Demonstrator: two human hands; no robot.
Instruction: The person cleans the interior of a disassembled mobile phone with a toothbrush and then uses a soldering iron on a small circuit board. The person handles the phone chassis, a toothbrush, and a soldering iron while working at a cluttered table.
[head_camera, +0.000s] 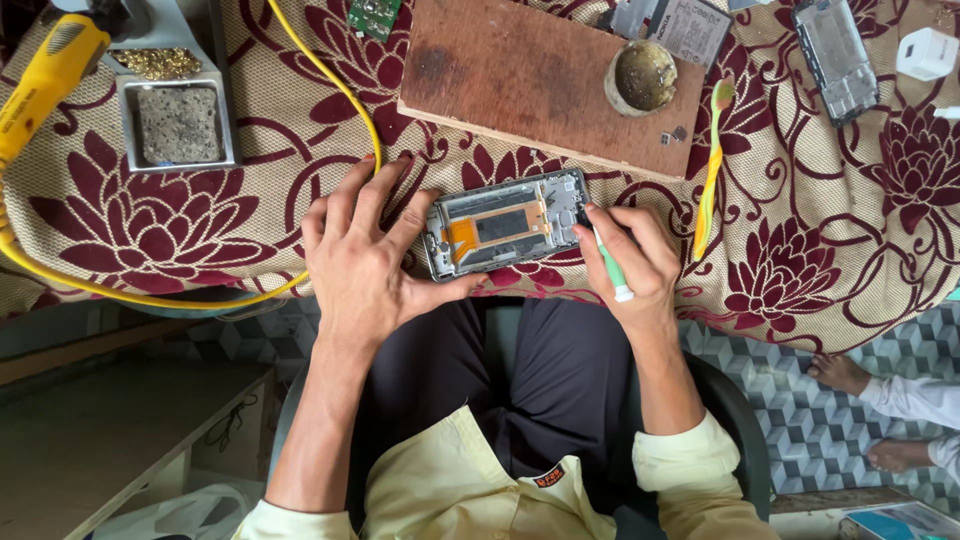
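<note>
Pressing down with spread fingers, the left hand holds the opened phone frame against the flowered cloth on the table; the hand is open and flat, its thumb along the near edge of the frame and the fingers at its left end. The right hand is closed around a thin green-and-white tool, held like a pen, and the tip touches the right end of the frame. The frame lies near the table edge, just in front of the person's lap, with an orange flex strip visible inside it. I judge that the step in hand is fine work, cleaning or prying, at that right end. The next move seems to call for a steady left hand, so the frame does not slide on the cloth, and small, light strokes of the tool, because the flex strip is close. Beyond the frame lies a wooden board with a small round pot on it, a green-and-yellow toothbrush to the right, and a yellow soldering iron with its cable at the far left.
</note>
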